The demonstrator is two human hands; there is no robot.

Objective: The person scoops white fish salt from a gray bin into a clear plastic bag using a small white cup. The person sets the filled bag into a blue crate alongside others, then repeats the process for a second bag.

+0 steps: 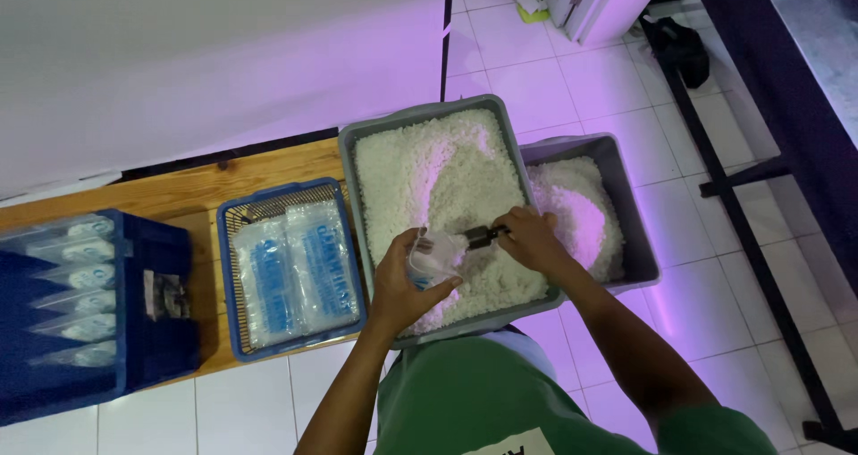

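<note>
- Directly below the camera, the left hand (404, 281) is curled around a small clear plastic bag (433, 260), holding it open over the near part of a large grey plastic tub (429, 113) filled with white granular pieces (438, 173).
- The bag is crumpled and partly wrapped by the fingers, so what lies inside it is hard to make out.
- The right hand (529, 239) is closed on the handle of a small dark scoop (481, 235), whose front end points into the bag's mouth; the scoop's bowl is hidden by the bag and the fingers.
- A second, smaller grey plastic tub (626, 182) stands touching the first tub's right side, also heaped with white pieces; its left part is covered by the larger tub and the right forearm.
- Whether the tubs rest on the wooden worktop (179, 191) or on something beyond its right edge cannot be told, as they hide what is under them.
- A blue wire-sided basket (234, 209) near the worktop's front edge holds flat clear packets (295, 272) with blue print, too blurred to read.
- A dark blue plastic crate (152, 357) at the worktop's left end is cut off by the picture's edge; clear packets stand in a row inside it.
- The person's green shirt (465, 388) fills the bottom centre.
</note>
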